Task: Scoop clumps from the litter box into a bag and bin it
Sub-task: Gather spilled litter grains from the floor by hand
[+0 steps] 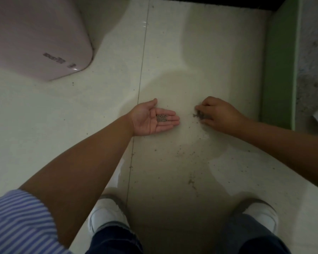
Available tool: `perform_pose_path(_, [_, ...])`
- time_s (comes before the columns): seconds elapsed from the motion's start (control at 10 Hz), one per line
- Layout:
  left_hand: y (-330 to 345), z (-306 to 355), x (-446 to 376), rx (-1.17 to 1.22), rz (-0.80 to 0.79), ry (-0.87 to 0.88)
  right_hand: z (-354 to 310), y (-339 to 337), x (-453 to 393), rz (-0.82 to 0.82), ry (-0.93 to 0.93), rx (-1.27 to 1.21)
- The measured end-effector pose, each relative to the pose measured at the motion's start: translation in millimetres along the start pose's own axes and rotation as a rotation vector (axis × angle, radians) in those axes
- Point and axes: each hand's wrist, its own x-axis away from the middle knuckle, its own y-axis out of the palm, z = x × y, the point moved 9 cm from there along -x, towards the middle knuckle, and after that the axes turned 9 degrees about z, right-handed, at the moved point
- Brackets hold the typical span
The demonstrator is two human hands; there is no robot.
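Observation:
My left hand [151, 117] lies palm up just above the pale tiled floor, fingers straight, with a small heap of grey litter grains [161, 118] on its fingers. My right hand [216, 114] is palm down to the right of it, its curled fingertips pinching a little pile of spilled litter [197, 115] on the floor. More loose grains [186, 154] are scattered on the tiles nearer to me. No scoop or bag is in view.
A pink rounded bin or appliance [39, 37] stands at the upper left. A green edge [281, 61] runs along the right, with a grainy grey surface [313, 52] beyond it. My two white shoes [106, 213] stand at the bottom.

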Motion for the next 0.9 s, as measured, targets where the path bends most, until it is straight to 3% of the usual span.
perform_pose_path(0.2, [-3,0,0,0.016,-0.004,0.004,-15,8,-3,-0.124,-0.194,0.134])
perform_pose_path(0.4, [-3,1,2,0.033,0.002,0.006,-22,10,-2,-0.056,-0.314,0.195])
perform_pose_path(0.5, [-5,2,4,0.048,0.023,0.022,-25,6,-2,-0.036,-0.278,0.286])
perform_pose_path(0.7, [-9,2,9,0.062,0.076,0.035,-14,8,-6,0.022,-0.049,0.161])
perform_pose_path(0.8, [-8,2,10,0.074,0.065,0.034,6,-11,-15,0.168,0.309,-0.102])
perform_pose_path(0.9, [-8,0,7,0.049,0.06,0.028,-13,-13,-20,0.138,0.412,-0.504])
